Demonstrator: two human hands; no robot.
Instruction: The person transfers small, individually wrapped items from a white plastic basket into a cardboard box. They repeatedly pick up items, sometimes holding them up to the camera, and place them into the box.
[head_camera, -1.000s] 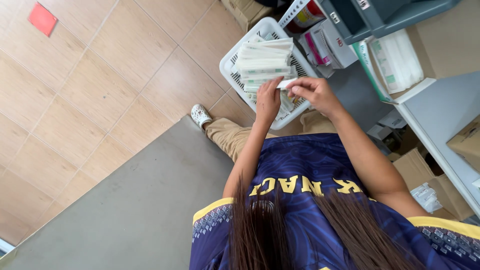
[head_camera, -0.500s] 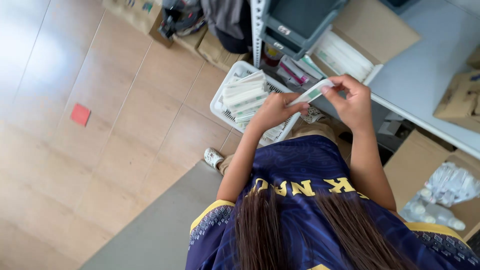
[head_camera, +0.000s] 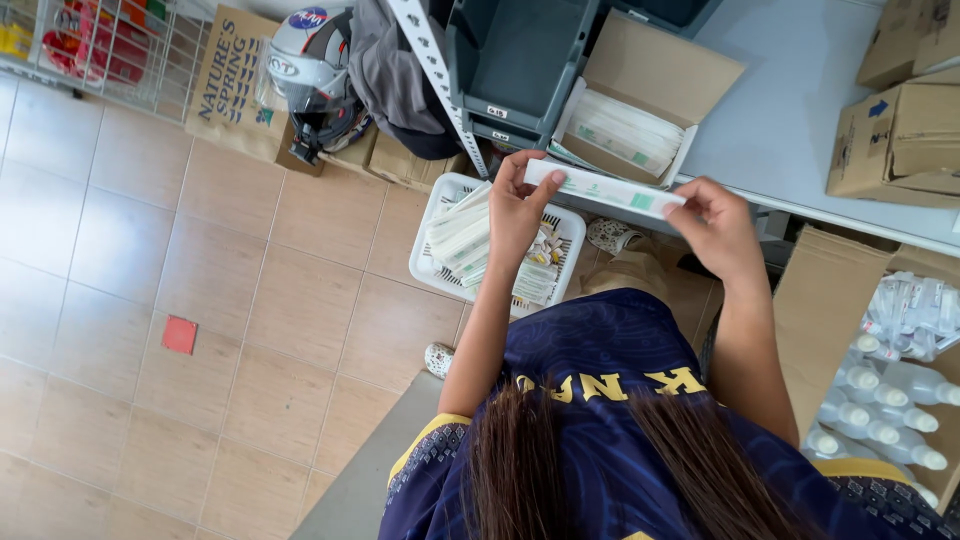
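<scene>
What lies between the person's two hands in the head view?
A long white flat packet spans the gap in the head view, the left hand pinching one end and the right hand the other, above the white basket.

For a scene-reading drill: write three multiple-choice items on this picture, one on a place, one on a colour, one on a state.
1. Where does the white basket stand?
A. on the tiled floor
B. on the grey table
C. on a chair

2. What colour is the small square on the floor?
A. blue
B. red
C. yellow

3. How is the long white packet held?
A. by the left hand alone
B. lying loose in the basket
C. between both hands, one at each end

Answers:
1. A, tiles show all around it.
2. B, it is plainly red.
3. C, the left hand and the right hand each pinch an end.
</scene>
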